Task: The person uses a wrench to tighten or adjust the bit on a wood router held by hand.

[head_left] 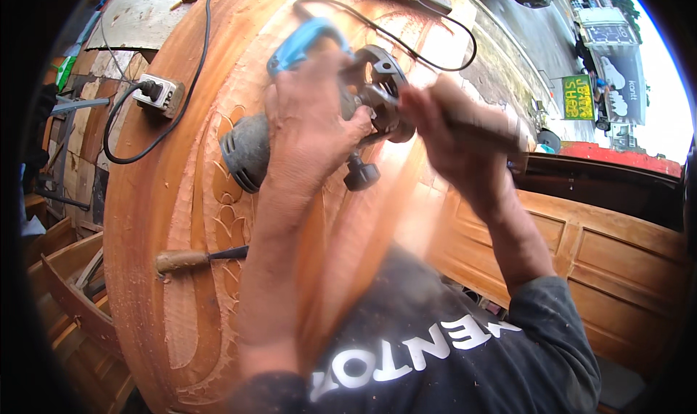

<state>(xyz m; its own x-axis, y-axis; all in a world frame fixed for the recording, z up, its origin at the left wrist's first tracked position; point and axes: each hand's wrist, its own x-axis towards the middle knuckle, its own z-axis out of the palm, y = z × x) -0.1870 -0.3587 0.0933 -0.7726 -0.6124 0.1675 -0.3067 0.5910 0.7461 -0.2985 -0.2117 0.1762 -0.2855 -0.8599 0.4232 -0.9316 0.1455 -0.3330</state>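
Note:
A router with a blue body, a grey motor housing and a black base lies on its side on carved wood. My left hand is closed around its body, thumb near the collet. My right hand, smeared by motion, grips a tool with a dark brown handle just right of the router's base; its exact kind is blurred. A chisel with a wooden handle rests on the panel left of my left forearm, its blade pointing toward the arm.
The large reddish wood panel bears carved leaf shapes. A white power socket with a black plug and cable sits at its left. Panelled wooden doors lie at right, a wooden drawer-like frame at lower left. A street with vehicles lies beyond.

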